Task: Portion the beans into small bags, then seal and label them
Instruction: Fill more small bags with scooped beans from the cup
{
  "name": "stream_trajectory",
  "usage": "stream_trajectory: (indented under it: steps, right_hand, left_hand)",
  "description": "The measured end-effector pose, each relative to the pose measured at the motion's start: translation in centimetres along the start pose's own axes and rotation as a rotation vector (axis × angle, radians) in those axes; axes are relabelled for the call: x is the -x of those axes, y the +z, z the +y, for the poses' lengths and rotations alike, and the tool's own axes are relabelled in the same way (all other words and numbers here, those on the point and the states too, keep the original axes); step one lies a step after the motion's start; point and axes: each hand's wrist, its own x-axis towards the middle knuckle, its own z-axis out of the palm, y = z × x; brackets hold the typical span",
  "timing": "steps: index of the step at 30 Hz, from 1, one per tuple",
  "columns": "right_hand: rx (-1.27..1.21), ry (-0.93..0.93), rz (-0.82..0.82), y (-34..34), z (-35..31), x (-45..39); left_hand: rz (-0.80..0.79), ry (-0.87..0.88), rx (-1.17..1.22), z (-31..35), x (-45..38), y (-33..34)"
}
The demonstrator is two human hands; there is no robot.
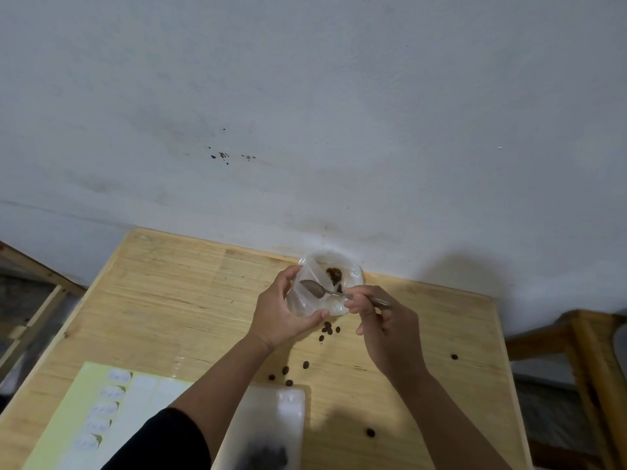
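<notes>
Left hand (281,312) wraps round the near left side of a clear bag (325,286), thumb and fingers curled on the plastic, holding its mouth wide. Right hand (383,329) pinches the handle of a metal spoon (319,289) between thumb and fingers, and the spoon's bowl sits inside the bag's mouth, looking empty. A small heap of dark beans (334,273) lies in the bag's far side. The bag is at the far edge of a pale wooden table (176,293), right up by the wall (305,96). That wall is grey-white, scuffed, with a few dark specks. Loose beans (328,329) are scattered on the table just near of the bag, more further toward us, and single ones off to the right. Near left, a yellow-backed sheet of labels (101,412), some written on. Near centre, a white tray (271,429) with a blurred dark pile in it. Wooden furniture (583,337) stands right of the table.
</notes>
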Motion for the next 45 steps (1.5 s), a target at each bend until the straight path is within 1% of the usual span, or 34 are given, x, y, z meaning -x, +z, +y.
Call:
stream_trajectory:
  steps: [3,6,8,9,10,12,16,19,20,22,24,26,28,30,34,37,41,45]
  right_hand:
    - [-0.127,0.066,0.142,-0.4,0.4,0.0]
    - [-0.27,0.183,0.336,-1.1,0.6,-0.4]
    - [-0.215,0.258,0.421,-1.2,1.3,-0.7]
    - [-0.14,0.284,0.431,-1.0,1.9,-0.7]
    - [-0.052,0.294,0.42,-0.7,2.4,-0.6]
    - [0.095,0.254,0.368,0.2,3.4,-0.3]
    - [0.232,0.178,0.298,1.8,4.9,0.2]
    - [0.377,0.077,0.252,2.7,5.8,0.5]
    - [0.399,0.057,0.233,3.0,6.1,0.6]
    - [0.391,0.074,0.23,3.6,6.6,0.9]
    - [0.293,0.167,0.279,4.1,6.9,1.1]
    - [0.069,0.403,0.342,4.4,7.2,1.1]
    - [-0.208,0.669,0.332,4.5,7.6,0.9]
    - [-0.386,0.801,0.305,4.2,7.8,0.9]
    - [-0.499,0.901,0.263,3.2,7.8,0.7]
    - [-0.555,0.938,0.277,2.4,7.5,0.2]
    - [-0.593,0.934,0.312,1.2,6.9,-0.1]
    - [-0.598,0.875,0.323,-0.1,5.7,-0.2]
  left_hand:
    - [0.024,0.01,-0.044,-0.1,0.0,-0.2]
    - [0.049,0.013,-0.078,-0.1,0.0,-0.3]
    - [0.059,0.012,-0.089,-0.2,0.1,-0.2]
    - [0.064,0.013,-0.092,-0.2,0.1,-0.2]
    - [0.068,0.015,-0.094,-0.2,0.1,-0.1]
    - [0.072,0.017,-0.099,-0.1,0.0,0.1]
    - [0.07,0.042,-0.113,0.1,-0.1,0.1]
    - [0.065,0.049,-0.115,0.1,-0.1,0.0]
    - [0.064,0.053,-0.115,0.0,-0.1,0.0]
    - [0.06,0.058,-0.105,0.0,0.0,0.1]
    - [0.056,0.057,-0.092,-0.1,0.0,0.1]
    - [0.052,0.049,-0.083,-0.2,0.0,0.2]
    - [0.054,0.043,-0.071,-0.2,-0.1,0.2]
    - [0.054,0.025,-0.056,-0.1,-0.3,0.2]
    - [0.046,-0.004,-0.028,-0.2,-0.4,0.0]
    - [0.046,-0.018,-0.02,-0.3,-0.3,0.0]
    - [0.051,-0.022,-0.011,-0.2,-0.2,0.0]
    - [0.042,-0.032,-0.005,-0.2,-0.2,0.0]
